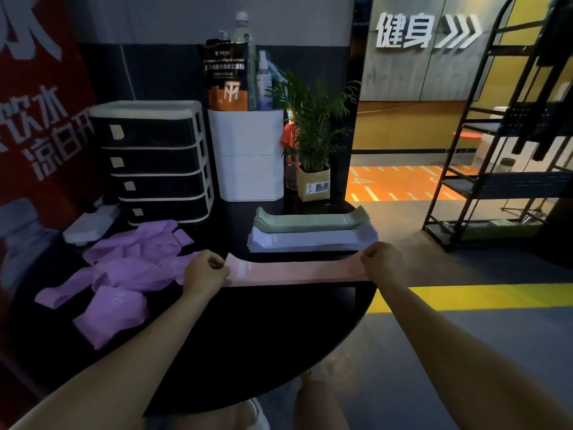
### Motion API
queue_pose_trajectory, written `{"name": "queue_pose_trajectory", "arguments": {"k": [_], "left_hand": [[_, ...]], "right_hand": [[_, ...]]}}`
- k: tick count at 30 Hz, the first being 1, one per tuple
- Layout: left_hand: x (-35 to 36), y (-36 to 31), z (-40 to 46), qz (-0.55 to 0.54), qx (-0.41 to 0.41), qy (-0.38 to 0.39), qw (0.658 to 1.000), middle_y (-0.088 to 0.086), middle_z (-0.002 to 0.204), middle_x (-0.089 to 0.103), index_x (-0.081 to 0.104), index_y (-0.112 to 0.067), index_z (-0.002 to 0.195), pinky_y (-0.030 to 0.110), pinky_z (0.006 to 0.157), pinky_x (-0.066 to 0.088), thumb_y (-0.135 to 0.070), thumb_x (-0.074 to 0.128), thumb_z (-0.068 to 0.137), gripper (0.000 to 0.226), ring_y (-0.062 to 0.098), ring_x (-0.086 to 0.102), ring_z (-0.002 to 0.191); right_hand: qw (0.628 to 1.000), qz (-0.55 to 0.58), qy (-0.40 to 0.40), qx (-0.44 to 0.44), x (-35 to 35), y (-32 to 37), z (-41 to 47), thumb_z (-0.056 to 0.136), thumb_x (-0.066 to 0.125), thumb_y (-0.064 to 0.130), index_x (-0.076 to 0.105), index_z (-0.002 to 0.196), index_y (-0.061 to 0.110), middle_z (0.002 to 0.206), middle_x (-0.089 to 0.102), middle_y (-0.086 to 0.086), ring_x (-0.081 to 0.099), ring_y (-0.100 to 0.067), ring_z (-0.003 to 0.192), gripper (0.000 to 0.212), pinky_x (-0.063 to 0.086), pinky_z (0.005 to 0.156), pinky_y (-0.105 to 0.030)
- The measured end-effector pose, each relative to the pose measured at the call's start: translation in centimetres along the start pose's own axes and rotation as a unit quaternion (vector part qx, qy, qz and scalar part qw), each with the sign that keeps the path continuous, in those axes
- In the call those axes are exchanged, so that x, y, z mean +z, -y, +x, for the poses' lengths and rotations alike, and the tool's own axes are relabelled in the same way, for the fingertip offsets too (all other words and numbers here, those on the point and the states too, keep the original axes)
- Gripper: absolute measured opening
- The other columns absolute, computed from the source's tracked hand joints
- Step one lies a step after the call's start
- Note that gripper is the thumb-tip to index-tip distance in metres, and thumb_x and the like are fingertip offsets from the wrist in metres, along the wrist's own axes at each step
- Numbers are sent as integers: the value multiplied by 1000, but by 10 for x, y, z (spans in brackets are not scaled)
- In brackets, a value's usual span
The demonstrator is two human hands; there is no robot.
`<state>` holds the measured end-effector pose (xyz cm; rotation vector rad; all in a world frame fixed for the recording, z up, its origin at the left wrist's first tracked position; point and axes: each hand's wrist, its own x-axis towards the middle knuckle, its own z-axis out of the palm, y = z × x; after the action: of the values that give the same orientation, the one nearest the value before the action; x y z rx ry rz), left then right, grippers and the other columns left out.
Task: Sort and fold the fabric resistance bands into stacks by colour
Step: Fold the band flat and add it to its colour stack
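While pulled flat: pink band (pixel 297 272) spans the black table (pixel 263 330), near edge.
Hands: left hand (pixel 204 272) and right hand (pixel 382 260) each pinch one end.
Tip: keep tension even (edges aligned), then lower it squarely before the lavender stack (pixel 313 240).

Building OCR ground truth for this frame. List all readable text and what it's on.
"健身" with three chevrons: raised white sign on the grey wall panel.
"饮水", "凉白开" partly cut off: white lettering on the red banner.
"vitamin powder", "TM" logo: black-and-orange powder pouch; the rest is blurred.
Drawer stickers on the black drawer unit, plant-pot label, band labels: unreadable.
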<state>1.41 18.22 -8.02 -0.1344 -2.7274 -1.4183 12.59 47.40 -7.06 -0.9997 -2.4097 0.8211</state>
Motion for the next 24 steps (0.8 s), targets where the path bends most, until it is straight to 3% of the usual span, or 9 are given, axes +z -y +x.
{"name": "queue_pose_trajectory", "arguments": {"k": [8, 11, 13, 15, 18, 24], "left_hand": [[7, 5, -6, -36, 16, -10, 999, 6, 88, 58, 54, -8, 87, 23, 71, 35, 5, 62, 79, 17, 18, 53, 82], [8, 7, -8, -49, 24, -18, 998, 6, 87, 58, 53, -8, 86, 23, 66, 35, 5, 62, 79, 17, 18, 53, 81], [9, 10, -8, -60, 29, -26, 997, 6, 86, 58, 53, -8, 86, 18, 59, 35, 4, 63, 79, 17, 18, 53, 80], [10, 13, -9, -68, 34, -32, 997, 5, 86, 58, 53, -9, 86, 9, 58, 34, 4, 63, 79, 17, 17, 53, 80], [10, 16, -11, -69, 44, -34, 996, 3, 87, 58, 53, -9, 87, 7, 59, 34, 3, 63, 80, 17, 16, 53, 80], [11, 19, -15, -78, 62, -33, 994, -1, 91, 61, 55, -13, 90, 20, 77, 39, 0, 64, 80, 18, 13, 56, 86]], "right_hand": [[997, -28, -51, -44, 11, -2, -7, 87, 49, 7, 64, 93, 4, 100, 63, -17, 57, -35, 95, 17, 37, 66, -31], [991, -66, -72, -95, 13, 5, -16, 86, 53, 7, 57, 116, 8, 119, 51, -14, 42, -33, 115, 30, 39, 86, -38], [982, -72, -86, -153, 18, 16, -24, 85, 58, 8, 57, 118, 9, 120, 50, -13, 39, -33, 118, 33, 39, 93, -41], [974, -61, -55, -213, 27, 31, -33, 86, 60, 12, 59, 116, 10, 117, 52, -11, 40, -30, 116, 31, 39, 90, -38], [954, -56, 41, -291, 46, 47, -46, 87, 62, 20, 59, 117, 11, 116, 51, -9, 42, -28, 113, 31, 36, 89, -34], [943, -55, 89, -315, 73, 42, -60, 92, 55, 30, 56, 125, 20, 125, 50, 1, 42, -22, 117, 35, 33, 94, -34]]}}
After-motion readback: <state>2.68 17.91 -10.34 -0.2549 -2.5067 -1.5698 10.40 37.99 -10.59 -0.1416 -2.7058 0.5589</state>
